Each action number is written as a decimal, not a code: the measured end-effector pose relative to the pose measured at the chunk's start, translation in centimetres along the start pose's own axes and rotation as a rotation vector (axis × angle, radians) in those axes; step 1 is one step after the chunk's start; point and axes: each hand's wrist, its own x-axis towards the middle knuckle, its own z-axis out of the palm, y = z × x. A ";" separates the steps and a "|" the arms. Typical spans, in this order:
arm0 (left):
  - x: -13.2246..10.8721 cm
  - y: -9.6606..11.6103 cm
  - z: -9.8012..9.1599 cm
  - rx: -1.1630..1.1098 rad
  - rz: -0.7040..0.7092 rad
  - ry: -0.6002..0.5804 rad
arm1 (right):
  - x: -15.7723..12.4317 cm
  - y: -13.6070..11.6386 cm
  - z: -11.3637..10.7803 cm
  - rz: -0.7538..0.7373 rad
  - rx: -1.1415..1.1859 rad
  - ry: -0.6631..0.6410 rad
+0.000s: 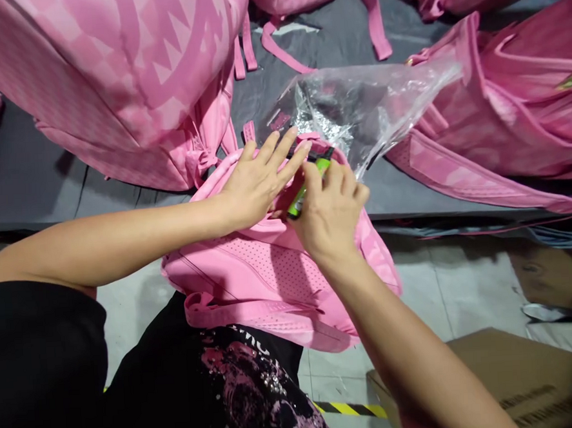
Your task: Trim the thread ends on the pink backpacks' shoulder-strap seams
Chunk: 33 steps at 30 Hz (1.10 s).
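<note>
A pink backpack rests over my lap against the table's edge, with its dotted back panel and a strap toward me. My left hand lies flat on its upper edge by the opening, fingers stretched out and apart. In my right hand is a small bright green tool with black ends, gripped just inside the opening; its exact kind is not clear. The tool's far end is partly hidden by my fingers. Beyond both hands, a clear plastic bag lies crumpled against the backpack.
A large pink backpack stands on the grey table to the left. Another pink backpack sits at the right, and more are at the back. Cardboard boxes stand on the floor at lower right, near black-and-yellow tape.
</note>
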 end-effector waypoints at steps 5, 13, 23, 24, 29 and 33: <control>0.1 -0.4 0.5 -0.011 -0.002 -0.027 | 0.8 -1.8 1.5 -0.005 0.037 -0.144; -0.2 -0.7 0.3 0.068 0.079 -0.051 | -0.2 -0.1 1.1 -0.016 0.134 -0.132; 0.0 -0.6 1.2 0.126 0.075 -0.042 | -2.5 2.7 -3.7 0.180 0.834 0.035; 0.0 -0.5 1.2 0.132 0.070 -0.041 | -1.6 2.6 -3.6 0.131 0.893 -0.075; 0.2 -0.4 0.6 0.143 0.057 -0.029 | 1.3 3.6 -3.8 -0.133 0.974 -0.543; 0.4 -0.3 0.2 0.112 0.030 -0.078 | 1.2 4.3 -4.5 -0.199 0.879 -0.560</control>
